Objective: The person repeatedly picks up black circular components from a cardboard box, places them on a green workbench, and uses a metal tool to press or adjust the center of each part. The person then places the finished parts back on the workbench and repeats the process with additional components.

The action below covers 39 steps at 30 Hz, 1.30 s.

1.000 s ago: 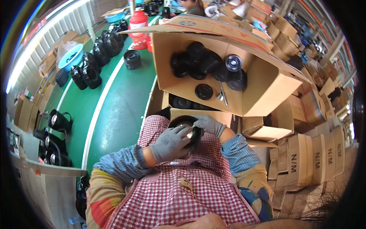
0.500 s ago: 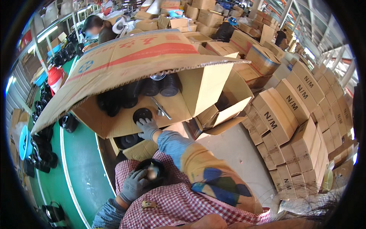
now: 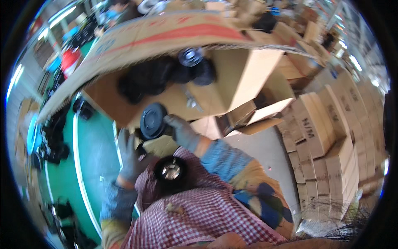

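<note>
My right hand [image 3: 183,132], in a grey glove, grips a black round cap-like part [image 3: 152,121] by its right edge. The part is raised in front of the open carton [image 3: 219,95], its round face turned up. On the left, my gloved left hand [image 3: 132,159] has its fingers stretched upward just beside the part and holds nothing; motion blurs it somewhat. In my lap, on the checked apron, sits a black round housing [image 3: 170,172] with a shiny metal centre.
Inside the carton lie several black round parts [image 3: 149,76], a clear shiny disc [image 3: 190,57] and a slim metal tool [image 3: 192,99]. The carton's flap [image 3: 182,33] overhangs it. Stacked cartons [image 3: 327,137] stand at right; a green conveyor-like surface [image 3: 97,157] runs along the left.
My right hand has lifted the black cap-like part out of the carton toward me. My left hand has let go of the housing in my lap and moved up and left. The view has shifted.
</note>
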Each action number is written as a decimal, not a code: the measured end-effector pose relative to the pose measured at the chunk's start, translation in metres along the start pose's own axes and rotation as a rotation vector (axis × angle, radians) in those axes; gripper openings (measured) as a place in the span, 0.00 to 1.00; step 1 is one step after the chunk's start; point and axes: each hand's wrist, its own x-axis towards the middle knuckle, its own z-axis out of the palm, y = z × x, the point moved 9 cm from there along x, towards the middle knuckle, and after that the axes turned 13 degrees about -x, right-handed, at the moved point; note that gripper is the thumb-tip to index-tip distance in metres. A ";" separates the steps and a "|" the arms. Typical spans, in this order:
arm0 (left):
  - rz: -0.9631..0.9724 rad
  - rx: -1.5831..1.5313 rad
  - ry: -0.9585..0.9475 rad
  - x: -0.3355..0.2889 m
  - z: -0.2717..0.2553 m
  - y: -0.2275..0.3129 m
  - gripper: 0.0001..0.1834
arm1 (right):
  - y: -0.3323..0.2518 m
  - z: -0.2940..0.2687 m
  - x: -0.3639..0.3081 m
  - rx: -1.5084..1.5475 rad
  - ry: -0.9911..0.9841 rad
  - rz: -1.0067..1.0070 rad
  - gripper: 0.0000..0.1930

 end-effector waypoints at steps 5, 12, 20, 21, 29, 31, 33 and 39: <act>-0.046 -0.398 -0.013 -0.004 0.017 -0.006 0.25 | -0.009 -0.040 -0.057 -0.670 0.112 -0.017 0.13; -0.191 -0.702 -0.234 -0.016 0.038 0.018 0.16 | -0.006 0.008 -0.081 -0.732 -0.331 -0.065 0.41; -0.352 -1.157 -0.323 -0.046 0.070 -0.006 0.25 | 0.005 0.005 -0.086 -0.772 -0.277 -0.294 0.22; -0.318 -1.089 -0.328 -0.048 0.068 -0.005 0.26 | 0.003 0.010 -0.092 -0.826 -0.294 -0.318 0.22; -0.093 -0.911 -0.183 -0.065 0.064 0.004 0.16 | 0.004 0.026 -0.111 -0.961 -0.336 -0.560 0.13; -0.099 -0.925 -0.202 -0.065 0.066 0.003 0.19 | 0.005 0.025 -0.112 -1.011 -0.339 -0.599 0.14; -0.090 -0.935 -0.210 -0.066 0.067 0.000 0.19 | 0.006 0.023 -0.109 -1.020 -0.349 -0.586 0.14; -0.078 -0.857 -0.254 -0.071 0.067 0.003 0.15 | 0.015 0.017 -0.106 -1.010 -0.345 -0.557 0.14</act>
